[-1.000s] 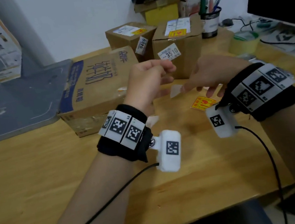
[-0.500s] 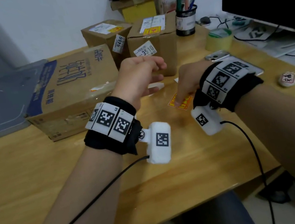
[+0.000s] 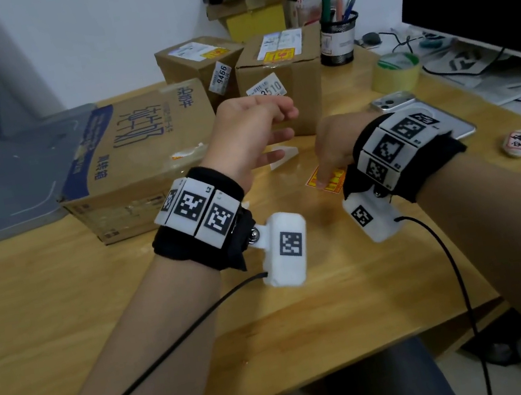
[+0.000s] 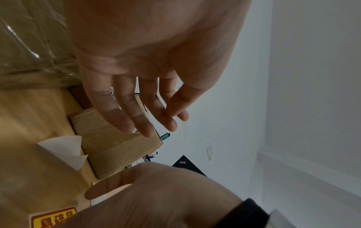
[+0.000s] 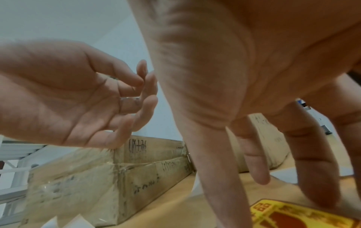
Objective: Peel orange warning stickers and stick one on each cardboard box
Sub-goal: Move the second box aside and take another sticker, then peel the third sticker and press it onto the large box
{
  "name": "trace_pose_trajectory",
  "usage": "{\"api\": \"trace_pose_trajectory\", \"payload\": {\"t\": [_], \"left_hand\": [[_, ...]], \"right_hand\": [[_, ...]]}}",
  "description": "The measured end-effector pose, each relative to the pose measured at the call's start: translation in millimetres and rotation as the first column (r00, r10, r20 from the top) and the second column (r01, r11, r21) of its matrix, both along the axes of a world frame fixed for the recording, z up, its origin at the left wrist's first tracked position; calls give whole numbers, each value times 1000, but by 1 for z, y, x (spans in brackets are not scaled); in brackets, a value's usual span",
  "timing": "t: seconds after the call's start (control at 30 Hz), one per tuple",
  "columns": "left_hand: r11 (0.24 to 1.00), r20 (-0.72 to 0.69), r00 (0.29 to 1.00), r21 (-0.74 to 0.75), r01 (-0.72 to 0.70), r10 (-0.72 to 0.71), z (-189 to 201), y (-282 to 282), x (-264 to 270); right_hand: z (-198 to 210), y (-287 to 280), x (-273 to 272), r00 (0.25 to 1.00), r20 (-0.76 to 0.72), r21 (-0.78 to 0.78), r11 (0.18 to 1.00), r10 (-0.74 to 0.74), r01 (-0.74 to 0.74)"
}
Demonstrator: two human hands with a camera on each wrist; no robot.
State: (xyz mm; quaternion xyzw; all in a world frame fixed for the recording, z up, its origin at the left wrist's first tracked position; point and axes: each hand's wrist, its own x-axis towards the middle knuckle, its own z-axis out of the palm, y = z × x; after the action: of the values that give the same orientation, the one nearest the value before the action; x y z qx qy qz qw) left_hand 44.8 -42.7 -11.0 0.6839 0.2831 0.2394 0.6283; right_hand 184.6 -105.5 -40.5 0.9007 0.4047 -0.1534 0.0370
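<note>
Right hand [image 3: 333,146] reaches down to the wooden surface [image 3: 61,302]; fingers [image 5: 316,177] extended, tips pressing on an orange warning sticker [image 3: 327,182] that lies flat on the surface in front of the boxes. Nothing is gripped in that hand. Left hand [image 3: 250,129] is raised above the surface, just left of the right hand, fingers [image 4: 136,114] loosely spread and relaxed, thumb near the index tip, holding nothing that can be made out. A curled white backing scrap [image 3: 283,155] lies on the surface between the two hands, close against the nearer small cardboard box [image 3: 285,88]. That box carries an orange sticker on its top; so does the second small box [image 3: 193,59] behind it. The large flat cardboard box [image 3: 137,156] sits to the left, its top showing blue print. Tape roll [image 3: 395,72], phone [image 3: 392,101] and pen cup [image 3: 337,41] sit off to the right.
</note>
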Motion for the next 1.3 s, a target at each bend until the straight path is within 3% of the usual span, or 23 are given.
{"api": "trace_pose_trajectory", "payload": {"t": [0.57, 0.93, 1.1, 1.3], "left_hand": [[1000, 1, 1000, -8, -11, 11, -2, 3, -1], [1000, 22, 1000, -5, -6, 6, 1, 7, -7], [1000, 24, 1000, -4, 2, -2, 2, 9, -11], [1000, 35, 999, -9, 19, -18, 4, 6, -13]], "right_hand": [[-1, 3, -3, 999, -39, -6, 1000, -8, 8], [2, -5, -3, 982, -189, 29, 999, -15, 21], [4, -8, -6, 983, -180, 61, 997, -30, 42], [5, -23, -9, 991, -129, -34, 999, -26, 22]]}}
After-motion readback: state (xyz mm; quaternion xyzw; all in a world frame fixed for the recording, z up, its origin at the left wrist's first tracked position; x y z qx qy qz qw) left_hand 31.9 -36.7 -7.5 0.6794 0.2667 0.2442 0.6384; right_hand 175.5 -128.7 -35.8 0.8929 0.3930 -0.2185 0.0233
